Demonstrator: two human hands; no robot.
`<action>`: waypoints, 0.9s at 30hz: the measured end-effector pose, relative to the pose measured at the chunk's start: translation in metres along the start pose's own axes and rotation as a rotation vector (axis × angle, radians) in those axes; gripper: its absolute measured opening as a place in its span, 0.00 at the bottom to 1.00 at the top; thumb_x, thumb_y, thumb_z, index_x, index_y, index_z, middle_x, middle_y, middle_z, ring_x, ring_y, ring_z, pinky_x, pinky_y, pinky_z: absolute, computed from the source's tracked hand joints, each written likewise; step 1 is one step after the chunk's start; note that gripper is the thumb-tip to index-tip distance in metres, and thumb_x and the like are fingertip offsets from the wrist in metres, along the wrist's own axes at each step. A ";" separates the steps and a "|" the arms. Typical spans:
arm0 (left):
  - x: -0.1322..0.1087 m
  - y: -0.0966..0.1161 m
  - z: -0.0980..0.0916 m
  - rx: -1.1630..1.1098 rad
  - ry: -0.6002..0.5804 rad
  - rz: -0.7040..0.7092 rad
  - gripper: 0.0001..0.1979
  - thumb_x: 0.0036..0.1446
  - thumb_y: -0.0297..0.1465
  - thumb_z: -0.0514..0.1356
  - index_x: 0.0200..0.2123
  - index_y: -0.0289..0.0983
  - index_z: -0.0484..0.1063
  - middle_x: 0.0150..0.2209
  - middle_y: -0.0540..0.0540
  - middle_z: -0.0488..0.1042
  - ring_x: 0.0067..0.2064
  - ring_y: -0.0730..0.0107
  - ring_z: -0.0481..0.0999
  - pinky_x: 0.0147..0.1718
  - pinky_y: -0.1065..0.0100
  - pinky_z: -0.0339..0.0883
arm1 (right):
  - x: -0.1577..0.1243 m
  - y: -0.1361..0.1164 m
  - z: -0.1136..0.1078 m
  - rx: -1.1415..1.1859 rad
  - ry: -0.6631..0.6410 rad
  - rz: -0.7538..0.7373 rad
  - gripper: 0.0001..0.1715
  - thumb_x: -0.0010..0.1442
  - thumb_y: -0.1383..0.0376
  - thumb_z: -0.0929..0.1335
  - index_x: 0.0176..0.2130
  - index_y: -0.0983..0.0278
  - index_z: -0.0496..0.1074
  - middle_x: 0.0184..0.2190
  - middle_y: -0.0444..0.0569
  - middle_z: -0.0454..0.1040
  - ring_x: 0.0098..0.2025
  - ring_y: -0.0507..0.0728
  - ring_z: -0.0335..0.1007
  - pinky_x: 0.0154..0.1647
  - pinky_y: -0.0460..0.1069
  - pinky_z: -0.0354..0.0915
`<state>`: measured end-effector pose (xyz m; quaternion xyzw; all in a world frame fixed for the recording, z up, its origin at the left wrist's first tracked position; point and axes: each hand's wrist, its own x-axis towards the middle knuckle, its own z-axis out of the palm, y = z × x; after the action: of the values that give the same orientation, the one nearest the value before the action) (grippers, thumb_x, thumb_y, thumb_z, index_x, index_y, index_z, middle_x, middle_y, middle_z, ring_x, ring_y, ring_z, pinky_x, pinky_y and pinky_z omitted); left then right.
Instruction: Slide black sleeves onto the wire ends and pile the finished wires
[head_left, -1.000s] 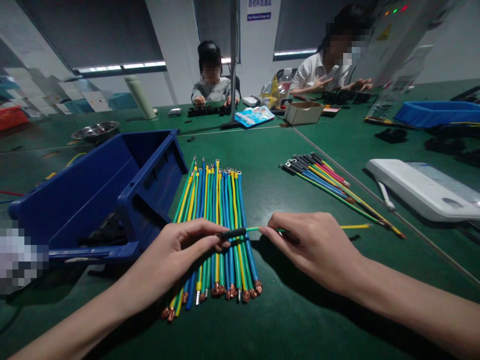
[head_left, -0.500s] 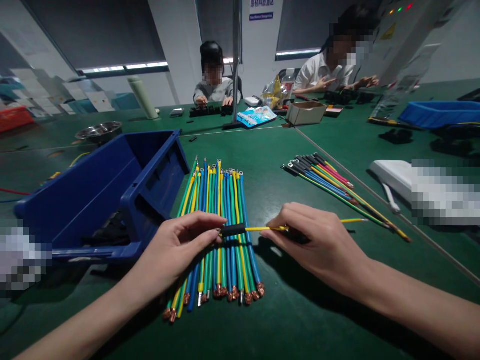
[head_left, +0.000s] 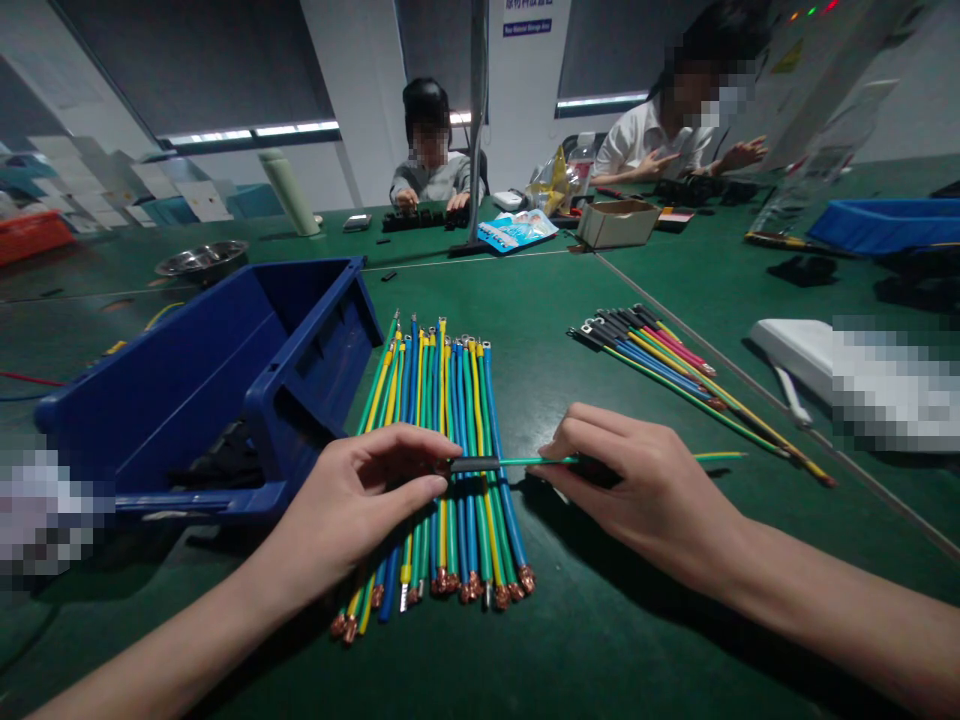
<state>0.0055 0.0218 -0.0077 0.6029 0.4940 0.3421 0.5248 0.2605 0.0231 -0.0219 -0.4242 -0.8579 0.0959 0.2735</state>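
A green-and-yellow wire (head_left: 529, 461) stretches level between my two hands, above a row of cut wires. Near its left end it carries a black sleeve (head_left: 476, 464), like heat-shrink tubing. My left hand (head_left: 375, 470) pinches that sleeved end between thumb and fingers, which hide the tip. My right hand (head_left: 626, 465) is closed on the wire farther along, and the wire's tail sticks out to the right. Beneath lies the row of blue, green and yellow wires (head_left: 457, 400), with metal lugs at the far ends and mostly bare copper at the near ends.
A dark blue bin (head_left: 300, 400) with black pieces inside stands at left. To the right lie wires with black sleeves (head_left: 652, 350) and a white device (head_left: 795, 350). Farther back are a metal bowl (head_left: 202, 262), a cardboard box (head_left: 616, 224) and two people seated across the green table.
The held wire has turned about its length: its visible stretch showed yellow and now shows green. Both hands keep nearly the same places. The view has shifted slightly.
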 end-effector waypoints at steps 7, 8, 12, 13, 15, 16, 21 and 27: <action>0.000 0.002 0.003 0.001 0.081 -0.014 0.09 0.51 0.30 0.69 0.37 0.38 0.78 0.37 0.49 0.81 0.42 0.66 0.81 0.46 0.68 0.73 | 0.000 0.001 0.001 -0.022 0.034 -0.045 0.08 0.63 0.67 0.67 0.31 0.64 0.69 0.27 0.44 0.67 0.27 0.50 0.61 0.27 0.46 0.54; 0.001 0.001 0.003 -0.002 0.090 -0.009 0.10 0.51 0.31 0.69 0.38 0.39 0.77 0.38 0.49 0.81 0.43 0.65 0.81 0.47 0.67 0.73 | 0.000 0.000 0.001 -0.022 0.038 -0.058 0.07 0.63 0.68 0.66 0.31 0.64 0.70 0.28 0.44 0.68 0.27 0.50 0.61 0.27 0.45 0.54; 0.001 -0.003 0.002 -0.020 0.077 0.003 0.15 0.51 0.32 0.69 0.43 0.40 0.74 0.42 0.49 0.81 0.45 0.65 0.80 0.50 0.66 0.72 | 0.000 -0.001 0.000 -0.031 0.056 -0.099 0.07 0.64 0.69 0.66 0.32 0.63 0.70 0.28 0.45 0.69 0.29 0.51 0.64 0.28 0.45 0.56; 0.000 -0.004 0.002 -0.022 0.056 -0.003 0.15 0.52 0.31 0.69 0.43 0.40 0.74 0.42 0.49 0.81 0.45 0.65 0.80 0.50 0.66 0.72 | 0.000 -0.001 0.000 -0.035 0.060 -0.103 0.07 0.64 0.69 0.66 0.32 0.63 0.70 0.28 0.45 0.69 0.29 0.51 0.64 0.28 0.45 0.57; 0.000 -0.004 0.001 -0.019 0.029 -0.014 0.12 0.53 0.31 0.68 0.42 0.40 0.75 0.41 0.49 0.81 0.45 0.66 0.80 0.49 0.66 0.72 | 0.000 -0.001 0.001 -0.040 0.062 -0.104 0.07 0.64 0.69 0.65 0.32 0.63 0.70 0.28 0.45 0.69 0.29 0.51 0.64 0.28 0.45 0.57; 0.000 -0.004 0.001 -0.015 0.024 -0.015 0.11 0.53 0.31 0.68 0.41 0.40 0.75 0.40 0.50 0.81 0.44 0.66 0.80 0.49 0.66 0.72 | 0.000 -0.001 0.001 -0.040 0.060 -0.106 0.07 0.64 0.69 0.65 0.32 0.63 0.70 0.27 0.45 0.69 0.28 0.51 0.64 0.28 0.45 0.57; 0.000 -0.002 0.001 0.004 0.031 0.023 0.09 0.53 0.31 0.68 0.39 0.40 0.76 0.39 0.49 0.80 0.43 0.65 0.80 0.48 0.65 0.72 | 0.000 -0.001 0.000 -0.048 0.045 -0.108 0.09 0.65 0.67 0.65 0.31 0.63 0.70 0.27 0.45 0.69 0.28 0.51 0.64 0.27 0.45 0.57; -0.002 -0.002 0.002 0.032 0.008 0.042 0.10 0.54 0.31 0.67 0.41 0.41 0.76 0.41 0.50 0.79 0.44 0.65 0.79 0.47 0.67 0.71 | 0.000 -0.002 0.001 -0.058 0.049 -0.120 0.09 0.65 0.67 0.65 0.31 0.64 0.70 0.26 0.45 0.68 0.27 0.51 0.62 0.26 0.45 0.56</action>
<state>0.0069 0.0194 -0.0096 0.6200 0.4890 0.3474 0.5057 0.2583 0.0220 -0.0215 -0.3818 -0.8773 0.0439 0.2874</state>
